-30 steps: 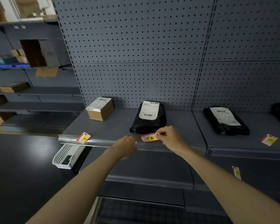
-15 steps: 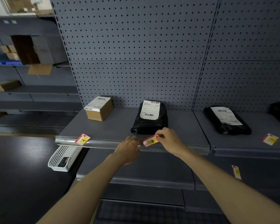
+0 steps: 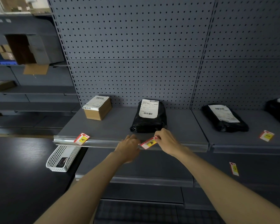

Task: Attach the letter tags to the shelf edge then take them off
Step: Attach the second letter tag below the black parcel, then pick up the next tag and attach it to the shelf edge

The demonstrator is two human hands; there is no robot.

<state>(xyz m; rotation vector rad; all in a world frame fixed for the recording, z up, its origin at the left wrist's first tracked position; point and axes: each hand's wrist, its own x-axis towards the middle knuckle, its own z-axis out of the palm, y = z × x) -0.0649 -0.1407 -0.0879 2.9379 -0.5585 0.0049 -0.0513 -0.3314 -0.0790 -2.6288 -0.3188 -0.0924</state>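
A red, white and yellow tag marked B (image 3: pixel 149 143) is tilted against the grey shelf edge (image 3: pixel 103 142), in front of a black parcel. My right hand (image 3: pixel 167 142) pinches its upper right corner. My left hand (image 3: pixel 128 147) is at the tag's left end with curled fingers touching the shelf edge. Tag A (image 3: pixel 81 139) is clipped on the same edge further left. Tag D (image 3: pixel 266 135) lies on the neighbouring shelf to the right. Tag C (image 3: pixel 234 168) hangs on a lower shelf at the right.
On the shelf stand a cardboard box (image 3: pixel 97 107) and a black parcel (image 3: pixel 149 116); two more black parcels (image 3: pixel 225 118) lie further right. A white mesh basket (image 3: pixel 61 158) sits on the dark table at the lower left. Grey pegboard forms the back wall.
The B tag has tilted, its left end dropping toward the shelf edge. My left hand has closed in on the tag's left end. The view shifted slightly.
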